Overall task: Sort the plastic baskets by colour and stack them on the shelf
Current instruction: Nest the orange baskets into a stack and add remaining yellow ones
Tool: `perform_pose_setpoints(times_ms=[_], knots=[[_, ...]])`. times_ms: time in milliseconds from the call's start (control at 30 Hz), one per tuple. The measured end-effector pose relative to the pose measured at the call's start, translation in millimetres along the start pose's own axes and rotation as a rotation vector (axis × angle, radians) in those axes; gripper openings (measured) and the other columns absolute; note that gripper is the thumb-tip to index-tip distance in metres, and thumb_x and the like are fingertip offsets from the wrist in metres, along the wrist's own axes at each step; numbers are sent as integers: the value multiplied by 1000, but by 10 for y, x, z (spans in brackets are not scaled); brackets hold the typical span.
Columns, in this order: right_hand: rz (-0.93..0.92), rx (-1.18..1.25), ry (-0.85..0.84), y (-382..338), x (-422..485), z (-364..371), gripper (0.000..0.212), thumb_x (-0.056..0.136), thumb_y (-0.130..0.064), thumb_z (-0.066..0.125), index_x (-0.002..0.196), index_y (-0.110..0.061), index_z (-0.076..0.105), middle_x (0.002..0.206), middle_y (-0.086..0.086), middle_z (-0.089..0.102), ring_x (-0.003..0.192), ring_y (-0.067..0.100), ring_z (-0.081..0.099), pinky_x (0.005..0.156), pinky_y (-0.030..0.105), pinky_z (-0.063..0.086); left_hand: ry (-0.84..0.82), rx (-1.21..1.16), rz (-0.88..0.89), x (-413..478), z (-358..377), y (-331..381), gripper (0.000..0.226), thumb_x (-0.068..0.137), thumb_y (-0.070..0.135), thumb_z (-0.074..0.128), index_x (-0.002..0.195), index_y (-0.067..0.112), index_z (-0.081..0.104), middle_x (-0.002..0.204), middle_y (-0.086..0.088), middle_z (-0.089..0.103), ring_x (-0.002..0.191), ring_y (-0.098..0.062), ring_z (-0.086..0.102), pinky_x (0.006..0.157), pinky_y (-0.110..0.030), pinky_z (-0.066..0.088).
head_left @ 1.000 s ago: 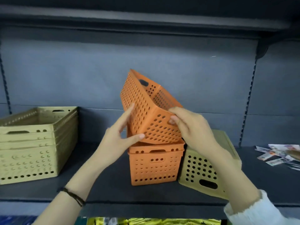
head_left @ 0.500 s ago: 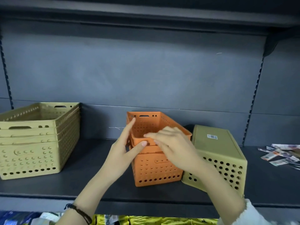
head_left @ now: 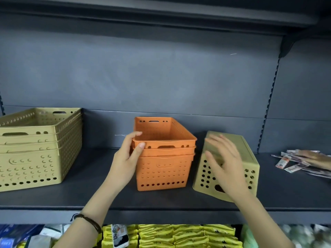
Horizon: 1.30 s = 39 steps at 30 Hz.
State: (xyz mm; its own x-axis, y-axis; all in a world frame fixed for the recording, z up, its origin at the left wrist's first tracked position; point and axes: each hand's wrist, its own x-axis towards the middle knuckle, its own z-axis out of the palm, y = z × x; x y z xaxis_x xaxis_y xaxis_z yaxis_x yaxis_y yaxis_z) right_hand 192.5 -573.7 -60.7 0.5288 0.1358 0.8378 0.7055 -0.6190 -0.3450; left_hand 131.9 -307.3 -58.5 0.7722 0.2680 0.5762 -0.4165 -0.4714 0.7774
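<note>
Reaching for the upturned khaki basket [head_left: 231, 158] looks like the next bit, and the right hand [head_left: 223, 163] is clearly the nearer one: it's spread open, fingers fanned, right in front of the basket's perforated side. It's blurry, so I can't tell if it's touching. That basket lies bottom-up and tilted, long axis running away from the hand toward the back of the shelf [head_left: 89, 194].

The left hand [head_left: 129, 158] is pinching the near-left corner of the orange stack [head_left: 163, 158], thumb on the front, fingers over the rim. The khaki stack [head_left: 35, 145] sits well off to its left.
</note>
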Motion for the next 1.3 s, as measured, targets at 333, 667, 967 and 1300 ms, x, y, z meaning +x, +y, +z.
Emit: perform_pose_setpoints(times_ms=[333, 667, 967, 1300], knots=[[508, -34, 41, 509, -553, -445, 97, 62, -29, 90, 140, -34, 32, 160, 12, 11, 147, 27, 13, 110, 56, 26, 215, 62, 32, -46, 33, 22, 36, 101, 27, 47, 137, 24, 51, 115, 13, 61, 96, 5, 57, 78, -6, 40], [489, 67, 15, 522, -597, -603, 85, 61, -23, 90, 130, -35, 40, 138, 3, 46, 111, 11, 42, 88, 42, 43, 61, 572, 878, -632, 660, 313, 34, 89, -2, 54, 120, 3, 65, 120, -13, 69, 114, -24, 60, 101, -38, 48], [594, 181, 38, 476, -882, -756, 110, 69, -17, 86, 147, -40, 11, 133, 2, 51, 122, 22, 53, 94, 37, 44, -479, 298, 3, -715, 1561, 281, 81, 95, 48, 52, 157, 23, 6, 155, -8, 38, 139, -22, 40, 108, -36, 37], [498, 527, 177, 135, -442, -1125, 41, 90, -35, 60, 129, -36, 50, 114, -33, 62, 126, 4, 52, 108, 34, 40, -316, 71, 244, -332, 1413, 527, 87, 84, 63, 51, 156, 31, 15, 160, 4, 30, 146, -6, 25, 118, -24, 20]])
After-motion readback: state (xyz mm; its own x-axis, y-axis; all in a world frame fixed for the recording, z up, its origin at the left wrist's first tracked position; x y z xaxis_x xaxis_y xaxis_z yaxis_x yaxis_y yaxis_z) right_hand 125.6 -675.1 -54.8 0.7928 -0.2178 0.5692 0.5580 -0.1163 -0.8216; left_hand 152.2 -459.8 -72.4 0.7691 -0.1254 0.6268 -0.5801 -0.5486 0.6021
